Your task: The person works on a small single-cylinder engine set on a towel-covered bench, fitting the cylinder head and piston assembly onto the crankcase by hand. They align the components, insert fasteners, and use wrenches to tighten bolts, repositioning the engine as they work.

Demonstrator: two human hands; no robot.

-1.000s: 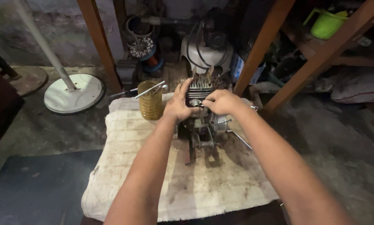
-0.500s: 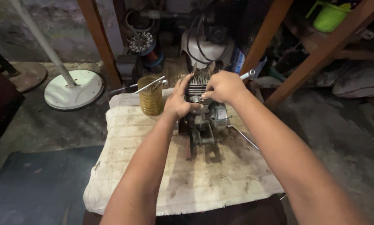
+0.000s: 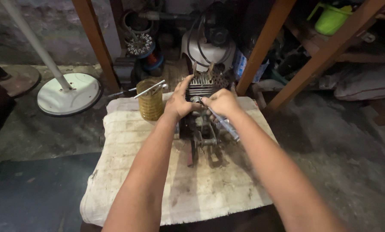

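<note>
One small grey metal engine block w/ cooling fins (image 3: 201,116) stands on one dirty off-white woven cloth (image 3: 175,172) spread over the desk. Finned cylinder end points away from the person, toward the back; long axis runs near-to-far, crank end w/ reddish bits nearest the person.

Left hand (image 3: 178,102) is wrapped on the left side of the finned top, fingers (image 3: 184,86) curled over the fins – grip clamped on the block. Right hand (image 3: 221,103) is closed round one silver metal wrench w/ slim shaft (image 3: 220,122); its head sits at the top of the block, right betw. the two hands, and its handle runs back toward the person and to the right, under the right forearm. Long axis diagonal.

Just left of the left-hand grip: one amber see-through plastic jar (image 3: 151,99), upright on the cloth's far-left corner, w/ one thin metal rod (image 3: 149,89) lying tilted across its rim. Beyond the grip: one white rounded machine housing w/ black cables (image 3: 207,47). Far left on the floor: one white round stand base w/ pole (image 3: 68,92). Two orange-brown wooden legs (image 3: 93,43) frame the back. One green plastic tub (image 3: 332,19) is on a shelf, up right.
</note>
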